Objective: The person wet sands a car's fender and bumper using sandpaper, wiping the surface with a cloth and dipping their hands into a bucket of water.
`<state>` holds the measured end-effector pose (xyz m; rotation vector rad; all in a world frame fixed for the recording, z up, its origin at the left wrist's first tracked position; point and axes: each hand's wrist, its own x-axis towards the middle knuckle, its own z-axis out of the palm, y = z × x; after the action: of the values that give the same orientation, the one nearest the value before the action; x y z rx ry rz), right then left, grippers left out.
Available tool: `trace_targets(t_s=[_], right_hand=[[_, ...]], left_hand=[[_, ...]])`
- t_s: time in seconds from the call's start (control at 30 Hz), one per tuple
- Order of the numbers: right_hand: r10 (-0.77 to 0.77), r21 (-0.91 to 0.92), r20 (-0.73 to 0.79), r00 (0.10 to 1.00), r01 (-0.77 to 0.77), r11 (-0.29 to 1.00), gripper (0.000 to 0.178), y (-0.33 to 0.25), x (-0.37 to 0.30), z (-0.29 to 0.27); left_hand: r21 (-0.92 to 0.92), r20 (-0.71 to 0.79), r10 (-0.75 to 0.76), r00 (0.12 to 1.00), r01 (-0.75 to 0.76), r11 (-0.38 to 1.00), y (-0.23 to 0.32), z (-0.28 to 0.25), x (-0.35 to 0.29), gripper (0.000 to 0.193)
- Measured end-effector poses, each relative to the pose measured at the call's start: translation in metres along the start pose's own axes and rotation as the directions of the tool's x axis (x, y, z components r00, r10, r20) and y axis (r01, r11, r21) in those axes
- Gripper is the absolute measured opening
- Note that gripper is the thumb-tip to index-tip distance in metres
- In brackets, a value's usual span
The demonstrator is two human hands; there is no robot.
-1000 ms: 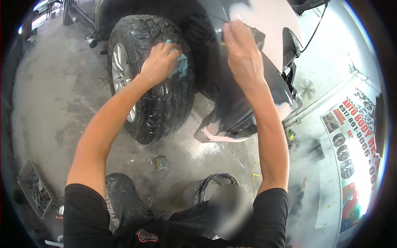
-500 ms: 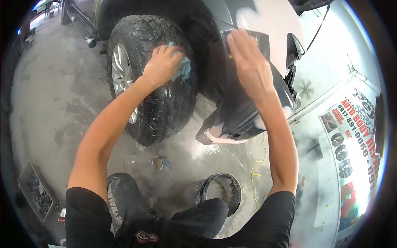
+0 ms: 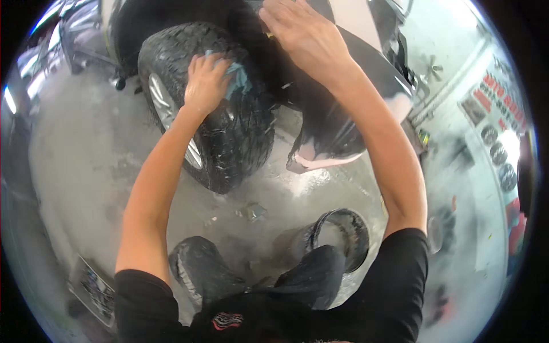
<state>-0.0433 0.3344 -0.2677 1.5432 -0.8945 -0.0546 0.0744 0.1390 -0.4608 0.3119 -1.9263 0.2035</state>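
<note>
My left hand rests on the tread of a black, chunky tyre, its fingers bent over a crumpled light-blue cloth. Part of that cloth sticks out beside the fingers. Farther right and higher up, my right hand lies against a car's dark-grey body panel, which has pale pinkish patches. Its fingers are close together and slightly bent. A small yellowish edge shows under the hand; the rest of that thing is hidden.
Near my knees stands a black bucket with cloudy liquid inside. A small crumpled item lies on the wet floor. A grey crate sits at lower left. On the right are a fan and a printed banner.
My right hand has moved up and left along the panel. My left hand stays on the tyre with the cloth, its fingers now more spread. The whole view has shifted.
</note>
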Motion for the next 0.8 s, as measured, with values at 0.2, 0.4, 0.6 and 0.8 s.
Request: trace_targets(t_s=[0.2, 0.4, 0.6, 0.8], right_hand=[[0.403, 0.199, 0.041, 0.914, -0.403, 0.893, 0.04, 0.027, -0.116, -0.04], [0.668, 0.486, 0.076, 0.741, -0.612, 0.624, 0.024, 0.047, -0.12, -0.062], [0.532, 0.434, 0.023, 0.847, -0.488, 0.757, 0.022, 0.065, -0.135, -0.054], [0.743, 0.445, 0.316, 0.59, -0.784, 0.433, 0.025, 0.088, -0.12, -0.082]], left_hand=[[0.012, -0.012, 0.012, 1.0, -0.012, 1.0, 0.01, 0.0, 0.005, 0.035], [0.035, 0.015, -0.012, 1.0, 0.011, 0.999, 0.008, -0.006, 0.003, 0.035], [0.061, -0.033, 0.01, 0.999, -0.008, 0.998, 0.01, -0.003, 0.004, 0.03], [0.07, -0.007, -0.019, 1.0, 0.02, 0.997, 0.007, -0.003, 0.001, 0.035]])
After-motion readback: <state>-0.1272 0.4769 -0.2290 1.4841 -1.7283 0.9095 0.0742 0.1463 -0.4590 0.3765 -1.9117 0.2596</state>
